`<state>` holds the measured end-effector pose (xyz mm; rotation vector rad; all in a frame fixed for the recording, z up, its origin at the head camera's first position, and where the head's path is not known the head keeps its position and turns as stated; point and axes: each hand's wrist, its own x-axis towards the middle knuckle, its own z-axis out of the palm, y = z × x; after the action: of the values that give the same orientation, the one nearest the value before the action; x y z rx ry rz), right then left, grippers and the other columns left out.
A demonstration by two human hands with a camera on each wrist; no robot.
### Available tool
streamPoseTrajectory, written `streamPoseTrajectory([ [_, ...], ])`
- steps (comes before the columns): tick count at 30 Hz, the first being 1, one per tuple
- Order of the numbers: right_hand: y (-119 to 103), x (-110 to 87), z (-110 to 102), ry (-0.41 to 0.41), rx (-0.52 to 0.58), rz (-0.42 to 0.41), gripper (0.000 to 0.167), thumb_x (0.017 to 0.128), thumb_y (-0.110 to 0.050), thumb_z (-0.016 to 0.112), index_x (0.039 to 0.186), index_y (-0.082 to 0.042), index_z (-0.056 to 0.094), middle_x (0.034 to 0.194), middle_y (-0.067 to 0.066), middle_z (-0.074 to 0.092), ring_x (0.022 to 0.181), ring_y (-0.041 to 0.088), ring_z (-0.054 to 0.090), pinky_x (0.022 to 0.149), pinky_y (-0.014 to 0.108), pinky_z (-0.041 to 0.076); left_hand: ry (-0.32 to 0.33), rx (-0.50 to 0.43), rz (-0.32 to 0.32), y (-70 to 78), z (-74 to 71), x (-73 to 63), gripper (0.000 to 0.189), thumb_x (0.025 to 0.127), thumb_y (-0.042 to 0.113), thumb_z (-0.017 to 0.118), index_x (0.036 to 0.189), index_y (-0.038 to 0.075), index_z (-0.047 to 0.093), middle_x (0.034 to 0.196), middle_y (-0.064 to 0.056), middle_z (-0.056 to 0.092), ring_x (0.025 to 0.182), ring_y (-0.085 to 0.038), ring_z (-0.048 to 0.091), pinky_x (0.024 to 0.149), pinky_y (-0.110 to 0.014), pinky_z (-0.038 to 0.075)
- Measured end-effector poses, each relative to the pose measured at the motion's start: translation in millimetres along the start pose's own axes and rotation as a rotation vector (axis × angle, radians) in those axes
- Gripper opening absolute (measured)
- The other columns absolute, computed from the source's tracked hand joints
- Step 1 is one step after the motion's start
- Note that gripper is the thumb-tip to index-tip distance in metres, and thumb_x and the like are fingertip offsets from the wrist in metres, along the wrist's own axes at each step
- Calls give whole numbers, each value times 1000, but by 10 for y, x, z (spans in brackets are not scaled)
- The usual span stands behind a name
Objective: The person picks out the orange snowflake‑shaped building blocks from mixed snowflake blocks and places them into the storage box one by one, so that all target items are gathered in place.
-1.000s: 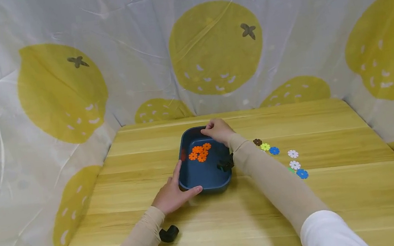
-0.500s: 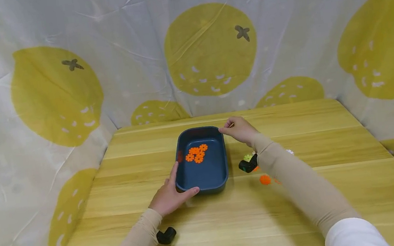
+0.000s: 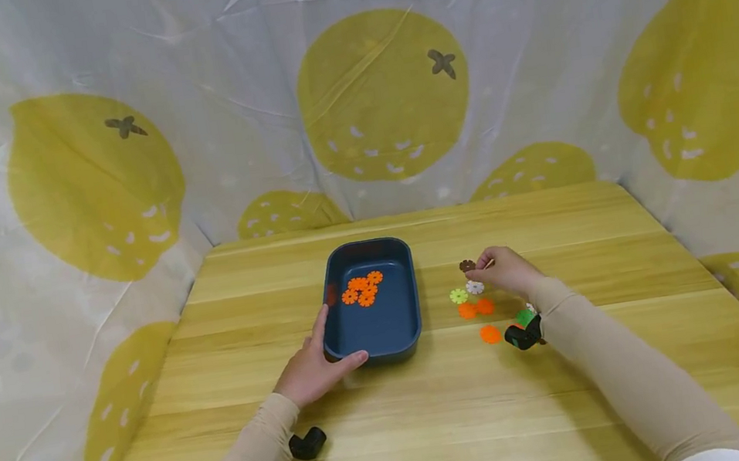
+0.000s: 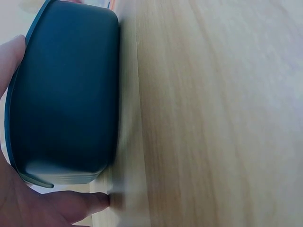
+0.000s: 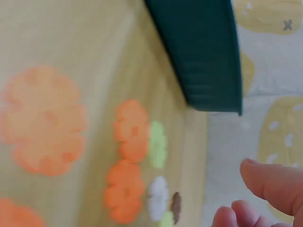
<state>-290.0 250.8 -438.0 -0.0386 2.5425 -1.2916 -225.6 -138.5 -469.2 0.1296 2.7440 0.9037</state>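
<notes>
Fingers of the right hand point(image 3: 506, 271) are bent, and the thumb points out. From the right wrist you can see a gap between thumb and fingertips, with nothing in it that I can make out. The hand hangs by a brown flower disc point(image 3: 468, 266). A white flower disc point(image 3: 475, 287) lies on its near side, with a yellow-green flower disc point(image 3: 458, 296) to the left. Nearer still are two orange flower discs point(image 3: 467, 311), side by side, and one lone orange flower disc point(image 3: 491, 334). A green flower disc point(image 3: 524, 317) is off to the right, partly hidden.

The left hand point(image 3: 307, 371) has thumb and pointer spread wide around the near left corner of the blue box point(image 3: 389, 329), the thumb along the near rim. Inside, a little bunch of orange flower discs point(image 3: 363, 290) sits toward the far left. Under it all is the wooden table point(image 3: 437, 424).

These discs look thin and flat, so I think it's best to come down slowly, tip one edge up with a nail, then pinch just that one. The white one is close, so small fingertip moves should keep it from sliding. Holding the box steady helps too.
</notes>
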Motion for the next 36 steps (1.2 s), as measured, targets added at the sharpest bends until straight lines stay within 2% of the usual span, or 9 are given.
streamPoseTrajectory([
  [5,185,-118,74,-17,-84,41,31,96,-31,70,100,-5,54,96,7,55,81,20,47,66,31,39,1,0,1,-1,9,2,118,77,80,66,163,37,-2,161,-29,32,139,-56,43,104,-68,44],
  [10,270,-201,129,-27,-164,51,35,92,-31,73,105,-5,54,105,11,57,82,23,49,67,32,41,7,1,-3,3,11,-2,117,78,79,67,164,37,-1,161,-30,33,136,-56,47,103,-68,45],
  [15,318,-219,184,-22,-217,43,35,91,-31,74,106,-6,54,107,12,59,77,22,50,64,31,41,12,1,1,0,18,-6,118,77,79,67,164,36,-1,162,-28,33,140,-56,43,105,-70,42],
  [18,315,-213,193,-11,-233,44,32,91,-29,74,105,-6,56,103,11,60,76,21,50,64,31,41,15,-1,4,9,18,-9,117,78,78,68,164,35,-1,162,-27,33,141,-56,42,106,-70,42],
  [26,305,-170,186,-6,-270,37,28,89,-24,75,99,-4,57,93,8,58,80,22,52,68,31,41,19,2,9,3,25,-8,116,79,76,68,164,34,1,161,-26,35,136,-54,48,104,-68,44],
  [36,285,-145,168,16,-266,59,26,89,-19,73,97,-4,54,89,8,53,79,23,49,69,32,38,20,6,8,9,21,0,117,79,77,67,164,34,0,161,-27,34,135,-55,49,103,-68,45],
])
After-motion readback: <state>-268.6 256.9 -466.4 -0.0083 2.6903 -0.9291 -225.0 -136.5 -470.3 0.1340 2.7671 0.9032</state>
